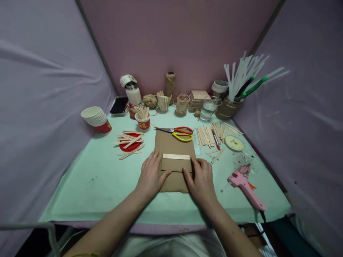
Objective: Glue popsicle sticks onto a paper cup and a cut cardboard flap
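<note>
A small rectangle of cardboard (175,165) lies on a larger cardboard sheet (174,184) in front of me. Two pale craft sticks (176,156) run side by side along its far edge. My left hand (152,173) grips the left edge of the small piece, thumb at the near corner and fingers curled beside it. At the opposite edge, my right hand (200,175) holds it the same way. Just beyond, scissors (177,132) with one red and one yellow handle rest across the top of the larger sheet.
On the right lie a pink glue gun (246,185), a tape roll (234,143) and loose craft sticks (205,136). Sticks cover a red lid (123,147) at left, near stacked paper cups (97,119). A water cup (209,109) and twine ball (150,101) stand behind.
</note>
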Motion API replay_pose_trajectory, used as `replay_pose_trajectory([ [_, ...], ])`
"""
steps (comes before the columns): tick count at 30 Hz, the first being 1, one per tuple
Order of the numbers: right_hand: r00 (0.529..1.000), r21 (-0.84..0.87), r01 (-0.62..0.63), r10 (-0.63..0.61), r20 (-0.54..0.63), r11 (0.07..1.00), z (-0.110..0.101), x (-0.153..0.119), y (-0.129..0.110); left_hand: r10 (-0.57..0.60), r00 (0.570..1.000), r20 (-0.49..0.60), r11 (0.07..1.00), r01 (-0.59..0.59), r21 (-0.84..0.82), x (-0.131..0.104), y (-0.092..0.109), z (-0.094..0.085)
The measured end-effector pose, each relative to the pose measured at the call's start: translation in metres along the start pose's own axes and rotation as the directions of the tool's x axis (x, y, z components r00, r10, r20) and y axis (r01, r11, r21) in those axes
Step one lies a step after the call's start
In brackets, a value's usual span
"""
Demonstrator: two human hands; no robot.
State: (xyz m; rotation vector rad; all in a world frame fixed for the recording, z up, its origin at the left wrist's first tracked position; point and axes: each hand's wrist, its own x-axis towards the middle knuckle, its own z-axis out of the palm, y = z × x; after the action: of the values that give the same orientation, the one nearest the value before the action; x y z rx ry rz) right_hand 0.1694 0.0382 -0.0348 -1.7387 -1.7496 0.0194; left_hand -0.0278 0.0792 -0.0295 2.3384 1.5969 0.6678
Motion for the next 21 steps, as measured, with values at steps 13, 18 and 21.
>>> replay_pose_trajectory([
  [13,0.999,-0.06,0.003,-0.001,0.038,0.998,-0.001,0.0,-0.002,-0.005,0.998,0.069,0.993,-0.003,0.114,0.0,0.011,-0.004],
  [18,0.999,-0.075,0.001,0.002,0.043,0.997,-0.001,0.0,-0.002,0.018,0.998,0.066,0.99,-0.027,0.137,-0.001,0.012,-0.005],
  [21,0.999,-0.074,0.005,-0.002,0.043,0.997,-0.001,0.0,-0.001,0.049,0.997,0.052,0.989,-0.056,0.138,-0.002,0.012,-0.005],
])
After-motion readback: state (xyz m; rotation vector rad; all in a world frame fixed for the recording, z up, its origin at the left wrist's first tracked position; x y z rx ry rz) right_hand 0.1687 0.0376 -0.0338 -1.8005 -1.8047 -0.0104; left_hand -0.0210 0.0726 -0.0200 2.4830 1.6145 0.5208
